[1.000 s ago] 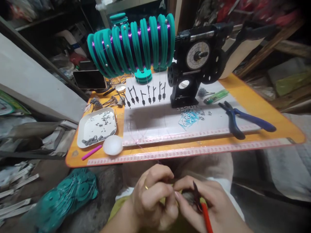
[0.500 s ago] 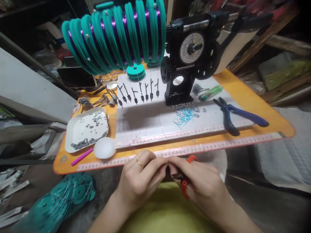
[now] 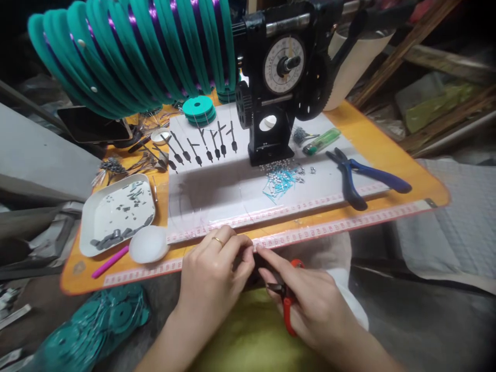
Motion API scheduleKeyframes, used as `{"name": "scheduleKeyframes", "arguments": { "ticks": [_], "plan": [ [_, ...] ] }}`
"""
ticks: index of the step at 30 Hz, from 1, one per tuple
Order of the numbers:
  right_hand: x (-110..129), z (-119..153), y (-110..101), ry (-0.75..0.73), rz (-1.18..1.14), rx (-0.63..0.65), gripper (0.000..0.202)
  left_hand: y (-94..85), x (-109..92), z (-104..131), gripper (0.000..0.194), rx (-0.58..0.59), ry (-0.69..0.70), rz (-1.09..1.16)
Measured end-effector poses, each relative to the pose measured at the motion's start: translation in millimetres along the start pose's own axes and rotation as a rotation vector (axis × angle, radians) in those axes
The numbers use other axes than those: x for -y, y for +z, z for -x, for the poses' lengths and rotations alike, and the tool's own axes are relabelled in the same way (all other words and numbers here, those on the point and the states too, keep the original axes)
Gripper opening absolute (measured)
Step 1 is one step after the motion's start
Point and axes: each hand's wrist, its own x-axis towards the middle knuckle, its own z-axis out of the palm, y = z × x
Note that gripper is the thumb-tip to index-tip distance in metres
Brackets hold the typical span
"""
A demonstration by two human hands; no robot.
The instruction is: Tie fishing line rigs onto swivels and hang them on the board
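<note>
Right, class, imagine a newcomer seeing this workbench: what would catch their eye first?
Probably the big row of teal spools banded with shiny purple, filling the upper left. Just right of it stands a black machine with a round white dial. Lower down, bright red-handled cutters stand out in the right hand.

The right hand (image 3: 313, 299) holds red-handled cutters (image 3: 287, 302) near the left hand's (image 3: 213, 274) pinched fingers (image 3: 248, 253).

A head-worn camera looks forward and down, close over both hands (image 3: 248, 268).
</note>
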Motion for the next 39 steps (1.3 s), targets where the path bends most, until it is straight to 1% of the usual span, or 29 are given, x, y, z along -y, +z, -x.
{"name": "scheduleKeyframes", "arguments": {
  "ticks": [4,7,10,12,16,19,23,29,35,39],
  "plan": [
    [-1,-4,0,-0.006,0.032,0.084,0.046,-2.1,-1,-1,0.010,0.029,-0.002,0.024],
    [1,-9,-2,-0.023,0.096,0.102,0.042,-2.0,0,-1,0.010,0.050,0.001,0.040],
    [2,-13,-5,-0.091,0.243,0.095,0.039,-3.5,2,-1,0.010,0.070,0.017,0.052],
    [2,-14,-8,-0.146,0.365,0.117,0.038,-6.5,4,-1,0.010,0.086,0.041,0.062],
    [5,-16,-12,-0.260,0.593,0.211,0.039,-14.8,10,1,0.009,0.085,0.082,0.045],
    [11,-20,-14,-0.314,0.694,0.280,0.043,-19.8,17,5,0.008,0.081,0.082,0.039],
    [19,-27,-14,-0.327,0.724,0.320,0.042,-22.9,24,11,0.010,0.104,0.067,0.057],
    [22,-26,-16,-0.256,0.700,0.400,0.045,-23.0,25,13,0.012,0.114,0.059,0.069],
    [24,-23,-14,-0.211,0.685,0.380,0.042,-23.8,25,13,0.012,0.110,0.062,0.082],
    [23,-22,-14,-0.217,0.696,0.395,0.044,-23.6,25,13,0.013,0.108,0.066,0.083]
  ]
}}
